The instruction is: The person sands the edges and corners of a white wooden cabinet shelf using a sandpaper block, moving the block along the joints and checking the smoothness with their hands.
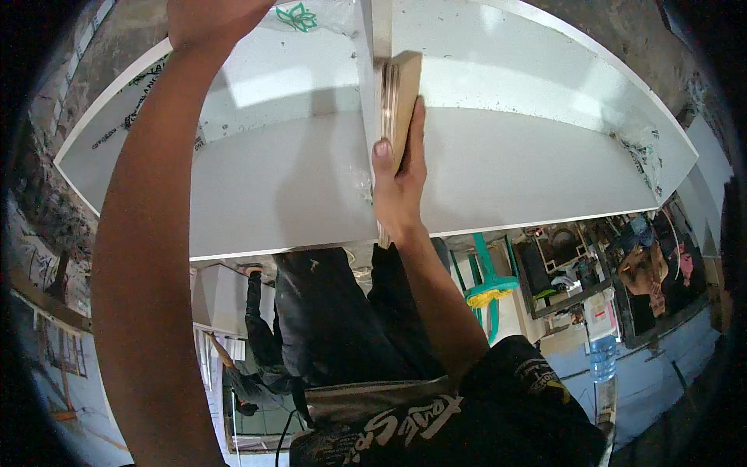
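Observation:
My right hand (pixel 401 175) grips a block of layered plywood (pixel 407 93), thumb on the striped edge and fingers along the tan face. The block stands against the upright middle divider (pixel 364 86) of a large white cabinet (pixel 513 171) with a curved far side. My left forearm reaches across the cabinet's left part. At the top edge of the picture, my left hand (pixel 218 19) is partly cut off, and its fingers are out of sight.
Clear plastic film with green print (pixel 297 17) clings inside the cabinet's far left. More film (pixel 644 159) sits in the right corner. Behind are a green stand (pixel 490 280) with a yellow pad, a water bottle (pixel 602 358), a cluttered shelf (pixel 564 257) and another person (pixel 261 327) in dark clothes.

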### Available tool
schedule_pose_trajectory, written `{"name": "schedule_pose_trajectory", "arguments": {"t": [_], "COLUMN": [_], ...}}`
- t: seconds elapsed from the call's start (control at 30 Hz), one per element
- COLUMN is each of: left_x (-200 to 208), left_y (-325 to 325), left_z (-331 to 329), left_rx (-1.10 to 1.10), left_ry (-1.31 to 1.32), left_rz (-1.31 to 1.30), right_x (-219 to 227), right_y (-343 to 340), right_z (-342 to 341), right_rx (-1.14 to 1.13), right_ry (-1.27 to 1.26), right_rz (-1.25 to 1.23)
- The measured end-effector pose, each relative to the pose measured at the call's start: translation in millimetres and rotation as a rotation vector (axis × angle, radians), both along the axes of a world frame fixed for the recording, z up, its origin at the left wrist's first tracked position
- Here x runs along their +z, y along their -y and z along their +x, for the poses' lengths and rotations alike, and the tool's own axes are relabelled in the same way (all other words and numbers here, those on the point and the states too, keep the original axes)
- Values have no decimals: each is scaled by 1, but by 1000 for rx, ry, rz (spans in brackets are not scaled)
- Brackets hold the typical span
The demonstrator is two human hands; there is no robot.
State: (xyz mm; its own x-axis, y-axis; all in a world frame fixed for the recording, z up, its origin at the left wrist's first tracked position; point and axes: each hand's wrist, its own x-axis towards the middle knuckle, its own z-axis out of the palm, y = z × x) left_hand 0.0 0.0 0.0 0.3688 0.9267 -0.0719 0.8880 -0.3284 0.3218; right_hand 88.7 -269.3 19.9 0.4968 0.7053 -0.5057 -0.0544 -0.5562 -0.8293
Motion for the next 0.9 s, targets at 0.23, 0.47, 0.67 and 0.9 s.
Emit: {"name": "schedule_pose_trajectory", "arguments": {"t": [0.23, 0.47, 0.67, 0.9], "left_x": [-1, -10, -11, -6], "left_y": [-16, -16, -2, -17], "left_z": [-14, -6, 0, -5], "left_rx": [-15, 30, 9, 21], "left_ry": [-34, -212, 128, 4], "left_rz": [11, -180, 52, -92], "right_x": [-4, -5, 2, -3], "right_y": [-20, -27, 27, -10], "right_z": [4, 16, 4, 8], "right_rx": [33, 63, 165, 177], "right_ry": [-34, 51, 140, 232], "right_rz": [3, -65, -80, -51]}}
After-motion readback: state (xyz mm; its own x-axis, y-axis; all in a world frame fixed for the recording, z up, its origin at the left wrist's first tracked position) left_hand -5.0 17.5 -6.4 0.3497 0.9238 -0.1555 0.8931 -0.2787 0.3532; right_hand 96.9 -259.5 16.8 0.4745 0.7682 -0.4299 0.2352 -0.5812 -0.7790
